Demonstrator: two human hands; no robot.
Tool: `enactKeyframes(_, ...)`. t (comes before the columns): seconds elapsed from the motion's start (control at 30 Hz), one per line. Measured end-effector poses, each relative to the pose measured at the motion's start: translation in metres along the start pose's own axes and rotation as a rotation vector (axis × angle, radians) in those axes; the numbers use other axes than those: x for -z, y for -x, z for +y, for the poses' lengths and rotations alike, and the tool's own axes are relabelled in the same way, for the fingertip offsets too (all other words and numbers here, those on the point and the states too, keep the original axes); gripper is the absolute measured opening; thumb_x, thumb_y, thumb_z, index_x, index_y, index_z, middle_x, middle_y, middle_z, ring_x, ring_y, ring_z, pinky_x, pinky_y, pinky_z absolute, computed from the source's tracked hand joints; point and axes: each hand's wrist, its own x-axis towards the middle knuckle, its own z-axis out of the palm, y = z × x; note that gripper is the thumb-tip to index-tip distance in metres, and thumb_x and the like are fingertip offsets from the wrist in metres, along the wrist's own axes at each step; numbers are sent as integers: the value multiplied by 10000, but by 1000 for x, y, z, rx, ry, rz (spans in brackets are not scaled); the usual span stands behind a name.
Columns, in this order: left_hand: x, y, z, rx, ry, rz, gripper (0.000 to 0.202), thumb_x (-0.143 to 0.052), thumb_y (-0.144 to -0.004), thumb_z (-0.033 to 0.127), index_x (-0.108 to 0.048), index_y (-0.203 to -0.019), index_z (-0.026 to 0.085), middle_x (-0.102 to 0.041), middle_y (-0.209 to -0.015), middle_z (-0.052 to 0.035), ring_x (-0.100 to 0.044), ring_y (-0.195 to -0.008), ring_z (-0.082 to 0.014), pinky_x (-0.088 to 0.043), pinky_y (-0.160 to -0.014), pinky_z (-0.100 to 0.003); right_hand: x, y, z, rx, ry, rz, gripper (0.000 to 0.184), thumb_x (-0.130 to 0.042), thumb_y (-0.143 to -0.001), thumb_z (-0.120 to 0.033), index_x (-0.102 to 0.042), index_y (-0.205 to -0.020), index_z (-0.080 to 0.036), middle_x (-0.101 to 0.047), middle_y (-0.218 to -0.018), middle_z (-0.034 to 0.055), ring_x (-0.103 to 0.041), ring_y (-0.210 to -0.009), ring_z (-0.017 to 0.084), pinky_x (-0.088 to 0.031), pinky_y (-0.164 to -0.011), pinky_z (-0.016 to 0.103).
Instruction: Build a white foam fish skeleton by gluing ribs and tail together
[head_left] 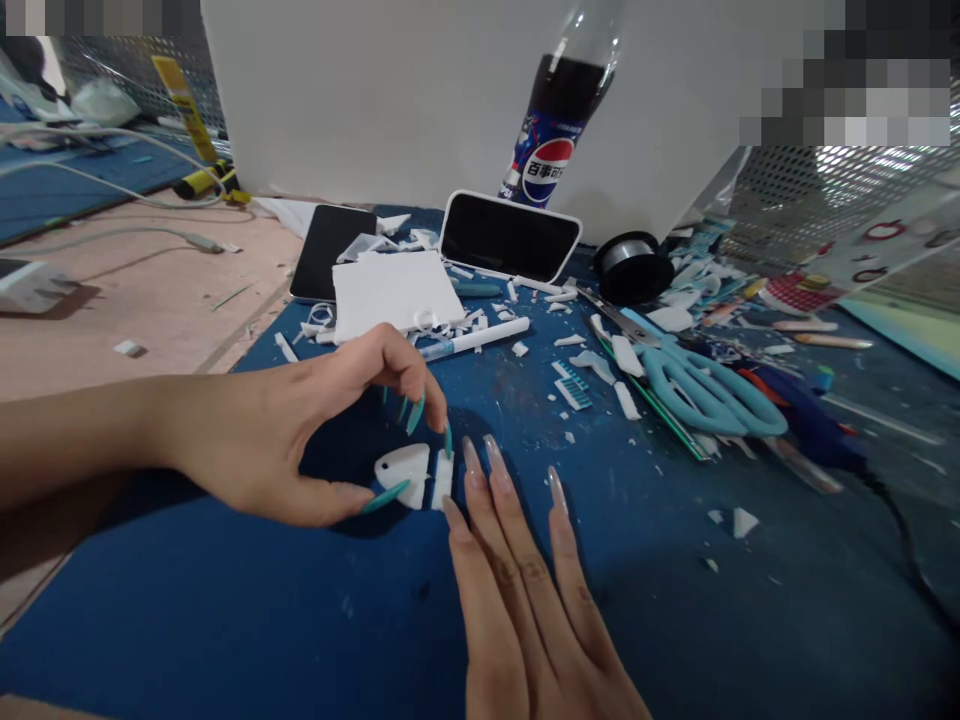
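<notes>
A white fish-head-shaped piece (pixel 405 474) with a small dark hole lies flat on the blue mat. Close to its right, across a narrow gap, is a small white strip (pixel 442 480). My left hand (pixel 330 420), with long teal nails, arches over them, thumb and fingers apart. Its thumb nail rests on the head-shaped piece, and a fingertip reaches the top of the strip. My right hand (pixel 525 580), with long clear nails, lies open and stretched out on the mat. One of its fingertips touches the strip's lower end.
Behind the hands are a white foam block (pixel 394 290), a white marker (pixel 480 338), a propped phone (pixel 510 240) and a cola bottle (pixel 555 130). To the right lie blue scissors (pixel 697 385), a wire spool (pixel 634 267), a corded blue tool (pixel 817 425) and many white scraps.
</notes>
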Motion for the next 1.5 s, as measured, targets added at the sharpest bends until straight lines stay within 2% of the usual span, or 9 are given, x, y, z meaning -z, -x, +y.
enactKeyframes(0.1, 1, 0, 0, -15, -7, -35, 466, -600, -703, 165, -316, -1060, 256, -532, -1120, -76, -519, -1016, -230, -434, -851, -371, 1, 0, 0, 2, -2, -4, 388, -394, -948, -251, -482, -1260, -38, -539, -1311, 214, -362, -1325, 311, -349, -1065, 542)
enactKeyframes(0.3, -2, -1, 3, -20, 26, -25, 380, -495, -739, 127, -300, -1051, 222, -495, -1105, -67, -489, -1028, -184, -389, -879, -354, 1, 0, 0, 15, 0, -11, 368, -371, -949, -240, -496, -1234, -43, -501, -1349, 216, -316, -1350, 325, -332, -1065, 568)
enactKeyframes(0.57, -2, -2, 5, -3, 17, -34, 365, -473, -742, 135, -292, -1049, 216, -488, -1113, -86, -482, -1024, -197, -387, -858, -368, 0, -1, -1, 3, -5, -25, 368, -401, -936, -220, -484, -1247, -42, -494, -1358, 213, -288, -1363, 328, -309, -1076, 577)
enactKeyframes(0.9, -2, -1, 4, -7, 0, -12, 382, -493, -731, 145, -312, -1058, 223, -500, -1105, -77, -482, -1019, -196, -402, -871, -369, -1, 1, -1, 11, 12, 7, 384, -426, -934, -253, -489, -1244, -35, -508, -1338, 228, -319, -1346, 336, -321, -1072, 571)
enactKeyframes(1.17, -1, -2, 4, -5, 12, -34, 383, -503, -745, 152, -297, -1058, 229, -477, -1118, -84, -477, -1025, -211, -404, -855, -384, -3, 0, 0, 17, 34, 68, 328, -388, -934, -159, -511, -1220, -56, -583, -1270, 186, -374, -1317, 317, -383, -1038, 560)
enactKeyframes(1.4, 0, -1, 4, -6, 12, -53, 392, -492, -744, 134, -293, -1070, 225, -470, -1126, -82, -467, -1025, -207, -392, -859, -382, -3, 1, -1, 8, 18, 42, 365, -419, -941, -262, -505, -1225, -50, -557, -1294, 210, -362, -1325, 325, -361, -1048, 566)
enactKeyframes(1.5, 0, -1, 4, -1, 16, -43, 417, -514, -731, 122, -303, -1075, 227, -468, -1130, -81, -446, -1041, -208, -378, -875, -381, -3, 2, -2, 6, 24, 39, 359, -449, -928, -258, -514, -1212, -49, -546, -1304, 215, -353, -1331, 327, -349, -1059, 561)
